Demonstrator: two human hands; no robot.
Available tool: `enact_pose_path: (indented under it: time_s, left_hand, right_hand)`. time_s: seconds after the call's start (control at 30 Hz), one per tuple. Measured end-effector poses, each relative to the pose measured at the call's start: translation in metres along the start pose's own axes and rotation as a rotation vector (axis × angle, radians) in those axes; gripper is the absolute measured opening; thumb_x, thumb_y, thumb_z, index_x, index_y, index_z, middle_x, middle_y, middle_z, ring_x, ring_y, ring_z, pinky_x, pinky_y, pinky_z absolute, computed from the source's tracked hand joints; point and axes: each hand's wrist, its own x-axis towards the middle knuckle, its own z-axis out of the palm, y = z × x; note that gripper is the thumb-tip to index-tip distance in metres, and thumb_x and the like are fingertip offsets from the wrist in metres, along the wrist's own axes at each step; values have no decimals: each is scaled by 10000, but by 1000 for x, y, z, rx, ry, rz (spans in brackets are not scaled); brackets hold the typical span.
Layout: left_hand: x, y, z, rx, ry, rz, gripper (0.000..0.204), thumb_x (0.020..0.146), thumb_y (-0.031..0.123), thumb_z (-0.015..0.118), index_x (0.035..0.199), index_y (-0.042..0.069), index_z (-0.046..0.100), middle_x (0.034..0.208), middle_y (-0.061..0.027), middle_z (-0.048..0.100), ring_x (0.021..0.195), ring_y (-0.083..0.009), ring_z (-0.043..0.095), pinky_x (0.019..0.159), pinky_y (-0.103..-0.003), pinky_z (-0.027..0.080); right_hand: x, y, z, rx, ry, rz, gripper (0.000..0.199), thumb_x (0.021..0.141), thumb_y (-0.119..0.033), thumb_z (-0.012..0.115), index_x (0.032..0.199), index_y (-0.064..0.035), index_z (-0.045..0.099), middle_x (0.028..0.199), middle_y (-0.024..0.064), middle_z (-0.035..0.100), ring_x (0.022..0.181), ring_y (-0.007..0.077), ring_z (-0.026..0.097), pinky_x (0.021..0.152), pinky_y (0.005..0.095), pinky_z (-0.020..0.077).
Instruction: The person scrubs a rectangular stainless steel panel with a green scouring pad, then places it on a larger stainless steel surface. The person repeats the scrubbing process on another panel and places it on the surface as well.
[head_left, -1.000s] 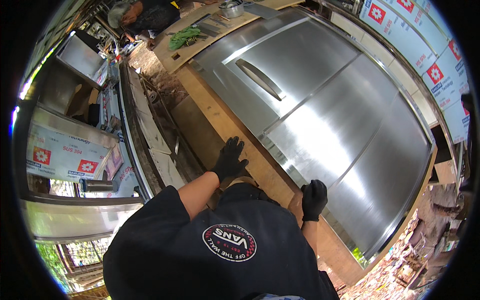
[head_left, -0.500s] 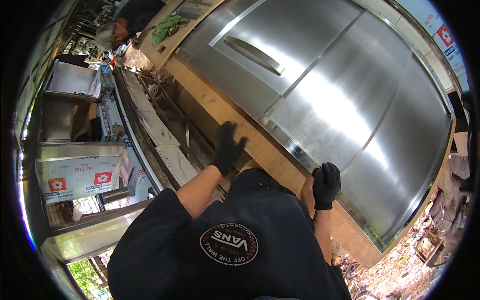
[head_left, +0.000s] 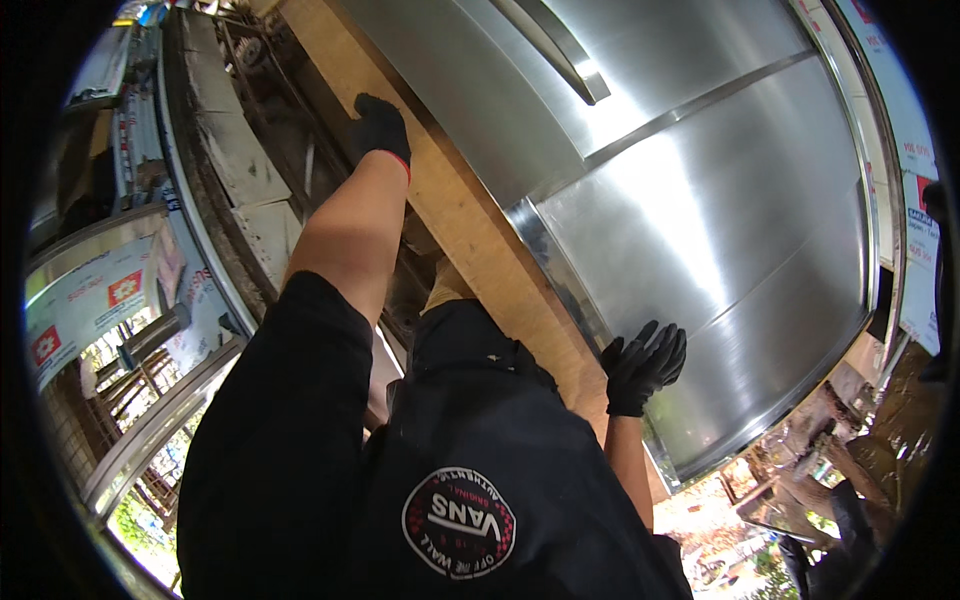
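My left hand (head_left: 380, 127), in a black glove with a red cuff, is over the long wooden board (head_left: 440, 195); its fingers look bent, and their tips are hidden. A large brushed steel panel (head_left: 760, 200) lies on the board, with a long metal handle (head_left: 548, 45) on its far part. Close to the panel's near edge is my right hand (head_left: 645, 370), also gloved in black. Its fingers are stretched out with nothing in them, and the hand appears to touch or hover just over the steel; I cannot tell which.
A grimy, dark metal frame (head_left: 262, 110) runs left of the board. Farther left stands a glass-sided steel structure (head_left: 165, 400) with a printed protective sheet (head_left: 100, 295). At the lower right, dark objects (head_left: 850, 540) lie on littered ground. Another printed sheet (head_left: 918, 260) is at the far right.
My left hand has moved outward along the board, its arm reaching farther. My right hand has opened, its fingers now stretched over the panel's edge. The view has shifted toward the right.
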Motion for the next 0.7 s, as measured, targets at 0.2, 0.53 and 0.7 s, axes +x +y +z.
enact_pose_path:
  time_s: [0.2,0.53,0.7]
  left_hand:
    - [-83,66,-41,39,-20,-14,778,1044,585,434,1429,-77,570,1421,-269,649,1348,-392,612,1120,-421,477]
    - [-97,76,-55,217,21,22,787,1010,627,547,1370,-69,619,1390,-303,654,1314,-413,633,1078,-449,506]
    - [-56,23,-28,196,195,109,711,1018,569,591,1359,-53,633,1312,-272,705,1242,-374,682,1026,-419,535]
  right_hand:
    - [0,-6,-6,-403,-200,-43,730,985,-394,566,1561,39,449,1566,271,459,1463,495,415,1169,621,364]
    - [-6,0,-16,-243,-331,47,819,1048,-467,499,1629,70,287,1648,320,328,1517,505,315,1225,629,262]
    - [0,-3,-23,-80,-347,103,844,1046,-487,464,1607,119,290,1621,352,334,1500,512,308,1214,627,260]
